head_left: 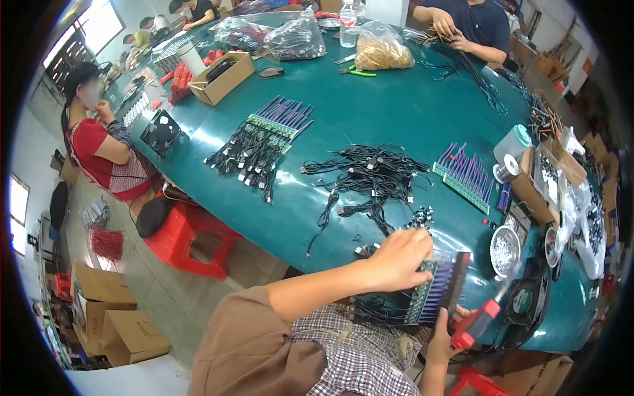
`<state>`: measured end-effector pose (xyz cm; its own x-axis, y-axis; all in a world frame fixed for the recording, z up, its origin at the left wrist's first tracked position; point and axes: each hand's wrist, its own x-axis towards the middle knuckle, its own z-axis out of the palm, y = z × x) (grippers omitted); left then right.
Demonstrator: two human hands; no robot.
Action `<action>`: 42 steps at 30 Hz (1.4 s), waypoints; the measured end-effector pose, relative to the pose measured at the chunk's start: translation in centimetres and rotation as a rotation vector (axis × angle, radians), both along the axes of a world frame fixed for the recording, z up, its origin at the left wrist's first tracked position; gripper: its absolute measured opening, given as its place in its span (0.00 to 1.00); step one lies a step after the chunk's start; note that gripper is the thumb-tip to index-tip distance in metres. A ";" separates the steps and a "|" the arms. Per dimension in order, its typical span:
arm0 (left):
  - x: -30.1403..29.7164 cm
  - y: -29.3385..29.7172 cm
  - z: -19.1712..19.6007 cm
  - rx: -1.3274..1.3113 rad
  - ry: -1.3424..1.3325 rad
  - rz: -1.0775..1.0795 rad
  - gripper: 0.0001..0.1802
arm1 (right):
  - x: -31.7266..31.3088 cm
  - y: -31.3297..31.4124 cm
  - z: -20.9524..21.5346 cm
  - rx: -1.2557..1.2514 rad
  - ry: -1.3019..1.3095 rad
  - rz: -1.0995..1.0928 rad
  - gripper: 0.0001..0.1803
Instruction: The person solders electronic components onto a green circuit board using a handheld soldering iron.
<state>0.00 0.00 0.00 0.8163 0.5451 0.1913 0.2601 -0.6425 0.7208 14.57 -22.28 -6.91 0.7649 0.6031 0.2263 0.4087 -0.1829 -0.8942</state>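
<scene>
My left hand (pixel 401 259) reaches over a strip of green circuit boards (pixel 421 297), its fingers bent down and closed at the board edge. What they pinch is hidden. Short purple wires (pixel 438 288) stick out from the strip's right side, and black cables (pixel 378 305) lie on its left. Across the wires runs a long dark bar (pixel 457 282). Close to the bar's lower end, my right hand (pixel 438 340) is closed on a red soldering gun (pixel 475 323), its tip pointing up and right. Beside the tip is a pale haze.
Beyond my hands lies a pile of black USB cables (pixel 370 168). Two more board groups (pixel 465 185) (pixel 272 129) flank it. At right are a metal bowl (pixel 505 252), a black fan (pixel 528 303) and a solder spool (pixel 507 169). Co-workers (pixel 99 142) (pixel 479 26) sit around the green table (pixel 330 99).
</scene>
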 end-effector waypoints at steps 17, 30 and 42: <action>-20.8 10.5 10.3 -0.663 -0.652 0.651 0.14 | 3.3 -1.7 1.6 -0.025 -0.229 -0.013 0.46; -20.3 21.0 -2.0 0.555 0.594 1.021 0.34 | 2.2 -0.1 1.3 -0.055 -0.140 0.015 0.47; -11.0 19.0 3.6 0.586 0.327 0.644 0.15 | -0.2 0.6 1.3 0.041 0.051 -0.124 0.34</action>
